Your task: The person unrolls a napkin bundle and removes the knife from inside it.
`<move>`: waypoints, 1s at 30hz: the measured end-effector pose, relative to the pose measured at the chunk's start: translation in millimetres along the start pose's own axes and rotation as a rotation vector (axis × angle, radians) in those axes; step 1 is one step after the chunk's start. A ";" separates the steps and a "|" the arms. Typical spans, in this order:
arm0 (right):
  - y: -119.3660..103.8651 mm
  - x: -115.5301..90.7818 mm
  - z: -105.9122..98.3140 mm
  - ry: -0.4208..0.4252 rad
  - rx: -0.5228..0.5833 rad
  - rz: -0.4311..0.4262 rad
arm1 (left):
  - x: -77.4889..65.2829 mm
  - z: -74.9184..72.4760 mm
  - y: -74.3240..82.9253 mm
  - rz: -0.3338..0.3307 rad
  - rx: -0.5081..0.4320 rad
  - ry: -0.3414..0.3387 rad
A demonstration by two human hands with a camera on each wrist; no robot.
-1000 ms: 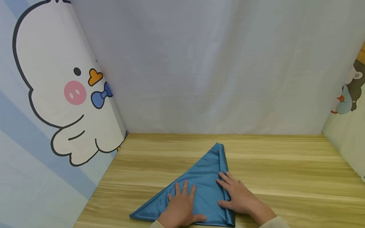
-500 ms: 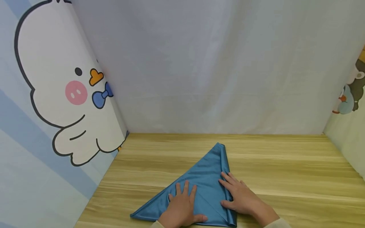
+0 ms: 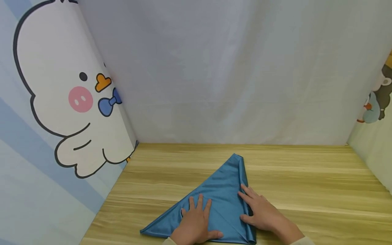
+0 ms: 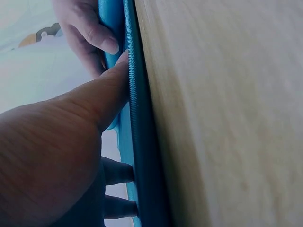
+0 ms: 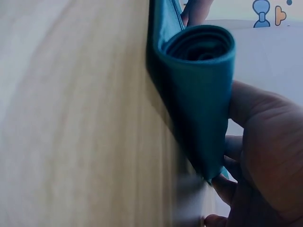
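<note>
A blue satin cloth (image 3: pixel 218 190), folded into a triangle, lies on the table near the person. Its right edge is wound into a roll (image 3: pixel 244 204); the right wrist view shows the spiral at the end of that roll (image 5: pixel 199 80). Spread flat, the left hand (image 3: pixel 195 221) presses on the cloth's lower middle, thumb toward the roll. The right hand (image 3: pixel 260 211) rests over the roll, fingertips and thumb touching its left side and the palm to its right. In the left wrist view, the left thumb (image 4: pixel 106 90) lies on the cloth close to the right hand (image 4: pixel 90 33).
The wood-grain table (image 3: pixel 306 183) extends around the cloth. A pale curtain (image 3: pixel 214 75) hangs along its back edge. At the left stands a cloth wall printed with a white cartoon duck (image 3: pixel 55 68); another printed wall (image 3: pixel 375 143) is at the right.
The right hand has shifted slightly right, and the rolled edge has moved right with it. The left hand stays in place on the cloth.
</note>
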State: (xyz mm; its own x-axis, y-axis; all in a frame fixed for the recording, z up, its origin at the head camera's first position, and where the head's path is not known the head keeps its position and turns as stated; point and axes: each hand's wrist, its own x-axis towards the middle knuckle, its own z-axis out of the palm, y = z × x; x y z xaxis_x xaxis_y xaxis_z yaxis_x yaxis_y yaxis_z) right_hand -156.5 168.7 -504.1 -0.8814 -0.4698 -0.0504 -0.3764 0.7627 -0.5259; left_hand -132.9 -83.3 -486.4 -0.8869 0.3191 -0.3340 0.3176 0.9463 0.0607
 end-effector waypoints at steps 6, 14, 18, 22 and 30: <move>-3.1 -3.0 -1.9 0.011 -0.012 0.020 | -0.8 1.6 0.7 0.002 0.002 0.004; -7.5 -7.0 -7.4 -0.005 -0.010 0.079 | -2.6 1.8 -0.3 0.011 0.004 0.023; -5.6 -10.3 -9.7 0.004 0.001 0.084 | -4.0 1.5 -0.8 0.021 0.010 0.028; -1.0 -14.9 -12.4 0.026 0.019 0.094 | -4.7 1.4 -2.1 0.025 0.004 0.027; 5.3 -19.2 -14.5 0.008 0.057 0.151 | -5.6 1.3 -3.9 0.029 -0.013 0.019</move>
State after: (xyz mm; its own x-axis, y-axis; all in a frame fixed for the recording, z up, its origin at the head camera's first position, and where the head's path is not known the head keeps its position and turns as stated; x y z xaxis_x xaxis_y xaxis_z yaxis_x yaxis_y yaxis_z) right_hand -145.8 188.2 -493.6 -0.9289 -0.3482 -0.1258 -0.2231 0.7976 -0.5605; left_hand -128.7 -88.9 -485.9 -0.8835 0.3475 -0.3141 0.3391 0.9371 0.0828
